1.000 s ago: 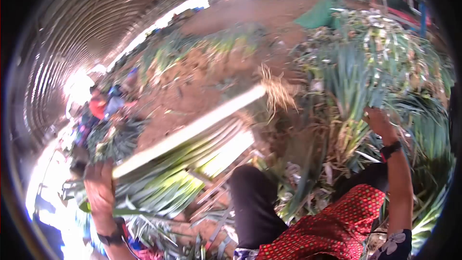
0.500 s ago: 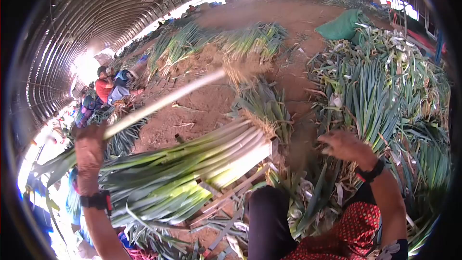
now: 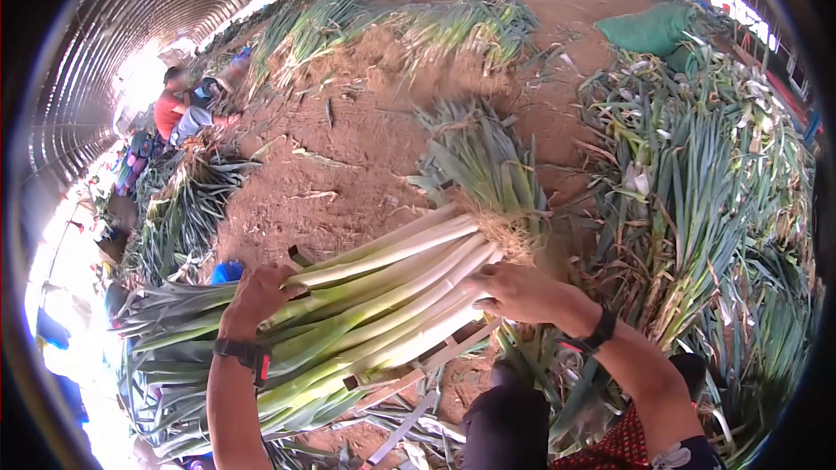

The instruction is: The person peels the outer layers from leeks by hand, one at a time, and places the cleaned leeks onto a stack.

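Observation:
A thick bundle of long leeks (image 3: 392, 296) lies across a wooden frame (image 3: 409, 376), its white stems and roots to the right and its green leaves to the left. My left hand (image 3: 264, 292) rests at the bundle's upper edge, closed around a leek stalk where the green begins. My right hand (image 3: 522, 294) touches the white stems near the roots (image 3: 509, 235); its fingers are bent over them, and what lies between them is partly hidden. Both wrists carry dark bands.
Behind the bundle, more leeks (image 3: 475, 152) lie on the brown soil. Leek piles stand at the right (image 3: 697, 174) and far back (image 3: 470, 30). A green sack (image 3: 646, 29) lies at the back right. A person in red (image 3: 170, 113) sits at the left by another pile (image 3: 187, 209).
The single leek held raised in my left hand is now down on the bundle. My left hand has moved right and my right hand has moved left onto the white stems.

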The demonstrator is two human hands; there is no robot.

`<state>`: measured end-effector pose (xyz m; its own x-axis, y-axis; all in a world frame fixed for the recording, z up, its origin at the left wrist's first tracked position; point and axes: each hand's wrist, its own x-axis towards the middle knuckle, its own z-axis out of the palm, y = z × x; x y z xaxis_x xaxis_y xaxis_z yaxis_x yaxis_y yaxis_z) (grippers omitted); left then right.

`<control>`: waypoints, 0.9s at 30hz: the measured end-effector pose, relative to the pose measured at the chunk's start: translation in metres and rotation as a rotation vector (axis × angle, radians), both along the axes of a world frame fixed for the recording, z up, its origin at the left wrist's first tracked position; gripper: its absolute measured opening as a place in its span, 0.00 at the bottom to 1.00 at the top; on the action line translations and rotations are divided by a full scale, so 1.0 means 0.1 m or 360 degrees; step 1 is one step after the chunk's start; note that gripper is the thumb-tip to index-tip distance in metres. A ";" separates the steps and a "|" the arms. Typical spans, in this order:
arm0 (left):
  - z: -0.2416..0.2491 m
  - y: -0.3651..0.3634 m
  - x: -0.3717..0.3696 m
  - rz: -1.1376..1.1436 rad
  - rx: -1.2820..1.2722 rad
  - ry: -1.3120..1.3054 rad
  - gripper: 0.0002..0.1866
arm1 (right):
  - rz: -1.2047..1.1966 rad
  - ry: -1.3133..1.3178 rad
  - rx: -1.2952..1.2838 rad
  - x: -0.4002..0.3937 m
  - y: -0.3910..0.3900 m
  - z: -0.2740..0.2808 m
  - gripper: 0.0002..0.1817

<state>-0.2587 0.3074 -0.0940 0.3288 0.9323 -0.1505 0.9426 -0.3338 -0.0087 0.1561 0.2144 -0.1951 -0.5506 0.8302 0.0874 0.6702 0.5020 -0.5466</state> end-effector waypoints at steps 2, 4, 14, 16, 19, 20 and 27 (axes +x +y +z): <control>0.06 0.02 -0.02 -0.0007 0.0026 -0.0134 0.19 | 0.0068 0.0157 0.0237 -0.22 0.28 -0.21 0.22; 0.08 0.04 -0.04 -0.0004 0.0056 -0.0221 0.18 | 0.0024 -0.0001 0.0152 -0.50 0.56 -0.06 0.24; 0.03 0.19 0.09 0.0149 0.0008 -0.0038 0.20 | -0.0322 -0.0037 0.0290 -0.94 1.11 -0.97 0.27; -0.21 0.20 0.08 0.0101 -0.0044 0.0088 0.19 | -0.0370 -0.0010 0.0244 -0.89 1.10 -0.88 0.26; -0.17 0.17 0.26 0.0166 -0.0160 0.0165 0.17 | -0.0413 0.0059 0.0297 -0.88 1.05 -0.90 0.20; -0.10 0.16 0.28 0.0219 -0.0297 0.0212 0.17 | -0.0411 0.0075 0.0287 -0.89 1.04 -0.92 0.20; -0.15 0.31 0.35 0.0231 -0.0413 0.0401 0.20 | -0.0398 -0.0137 0.0221 -0.86 1.04 -0.85 0.19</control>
